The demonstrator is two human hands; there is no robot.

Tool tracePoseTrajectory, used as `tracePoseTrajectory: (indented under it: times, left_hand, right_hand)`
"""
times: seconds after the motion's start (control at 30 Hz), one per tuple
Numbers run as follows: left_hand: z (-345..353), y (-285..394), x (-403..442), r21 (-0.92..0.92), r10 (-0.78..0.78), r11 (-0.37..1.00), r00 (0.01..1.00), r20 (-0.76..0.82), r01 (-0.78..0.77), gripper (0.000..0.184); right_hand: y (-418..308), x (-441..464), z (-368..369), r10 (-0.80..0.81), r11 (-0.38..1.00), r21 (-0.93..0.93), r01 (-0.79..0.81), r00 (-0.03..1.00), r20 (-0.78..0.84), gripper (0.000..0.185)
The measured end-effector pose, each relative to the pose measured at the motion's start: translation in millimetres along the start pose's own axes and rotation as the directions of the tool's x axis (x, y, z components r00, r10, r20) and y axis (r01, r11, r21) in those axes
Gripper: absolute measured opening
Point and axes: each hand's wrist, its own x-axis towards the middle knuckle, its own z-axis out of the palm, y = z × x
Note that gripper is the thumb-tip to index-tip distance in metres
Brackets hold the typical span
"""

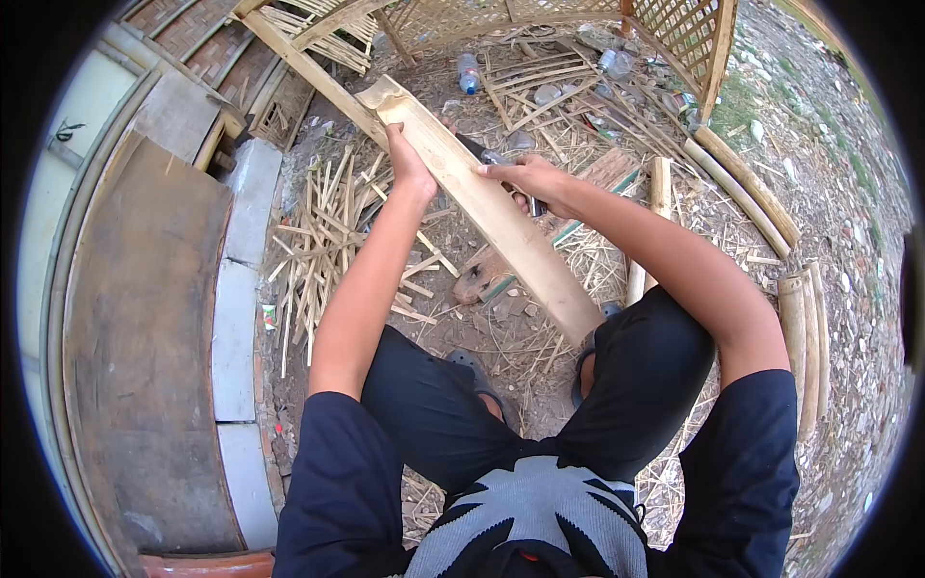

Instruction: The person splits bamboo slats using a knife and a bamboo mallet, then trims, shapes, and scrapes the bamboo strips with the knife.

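A long split bamboo piece (501, 217) slants from the upper middle down to beside my right foot, its pale hollow side up. My left hand (409, 166) is closed around its left edge near the upper end. On the opposite edge, my right hand (535, 183) is closed on a knife-like tool (493, 158) with dark and shiny metal parts. The tool lies across the bamboo's right edge, and part of it is hidden by my fingers and the bamboo. Below the bamboo lies a worn wooden block (474, 282) on the ground.
Thin bamboo strips (328, 231) lie piled on the left. Bamboo poles (742, 188) and split lengths (805, 337) rest at right. A lattice frame (511, 24) and a plastic bottle (468, 73) are ahead. A brown board (145, 356) runs along the left.
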Motion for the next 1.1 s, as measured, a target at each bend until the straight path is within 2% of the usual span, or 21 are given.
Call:
tracePoseTrajectory:
  times: [0.03,0.13,0.23,0.27,0.37,0.5,0.6,0.7,0.8,0.9,1.0,1.1]
  left_hand:
    - [-4.2,-0.6,1.3,0.015,0.014,1.0,1.0,0.02,-0.015,0.057]
    - [-8.4,-2.3,2.8,0.279,0.103,0.959,0.98,-0.172,-0.052,0.052]
    - [-7.5,-0.4,-1.8,0.424,0.116,0.905,0.981,-0.157,-0.04,0.053]
    - [-8.5,2.4,-5.0,0.532,0.07,0.846,0.984,-0.162,0.027,0.059]
    - [-10.0,16.9,-19.3,0.688,-0.144,0.719,0.99,0.01,0.097,0.067]
    - [5.7,57.6,-55.2,0.862,-0.431,0.47,0.902,0.035,0.191,0.088]
    - [7.4,77.2,-64.5,0.924,-0.626,0.338,0.776,0.079,0.178,0.091]
    - [10.9,85.8,-79.1,0.97,-0.691,0.242,0.701,0.176,-0.004,0.09]
    - [20.3,98.4,-92.4,0.983,-0.7,0.082,0.693,0.174,-0.164,0.09]
    - [14.1,100.7,-85.3,0.969,-0.682,0.008,0.707,0.186,-0.248,0.083]
    - [19.1,110.1,-86.0,0.977,-0.549,0.082,0.81,0.207,-0.195,0.069]
    - [4.0,105.5,-71.3,0.949,-0.285,0.109,0.905,0.315,-0.296,0.05]
  right_hand:
    - [0.2,0.1,2.8,0.007,1.0,0.0,-0.007,1.0,0.021,0.066]
    - [3.6,-0.4,11.1,0.011,0.998,0.055,-0.016,0.997,0.075,0.056]
    - [9.7,6.7,18.9,0.043,0.992,0.117,-0.052,0.996,0.078,0.046]
    - [12.6,11.1,19.8,0.056,0.988,0.14,-0.066,0.995,0.078,0.042]
    - [5.0,7.6,23.4,0.105,0.954,0.277,-0.109,0.994,0.03,0.03]
    - [10.5,19.2,23.2,0.162,0.849,0.519,-0.099,0.984,-0.077,0.022]
    - [18.8,32.9,11.8,0.234,0.779,0.618,-0.102,0.962,-0.137,0.021]
    - [29.8,46.8,0.4,0.253,0.718,0.696,0.008,0.929,-0.271,0.022]
    - [34.1,56.6,-14.3,0.255,0.665,0.742,0.086,0.908,-0.333,0.023]
    - [32.9,61.0,-29.4,0.275,0.629,0.767,0.125,0.887,-0.37,0.024]
    - [24.3,57.3,-41.7,0.28,0.627,0.761,0.164,0.865,-0.417,0.026]
    - [24.8,58.7,-54.6,0.248,0.675,0.725,0.135,0.884,-0.396,0.026]
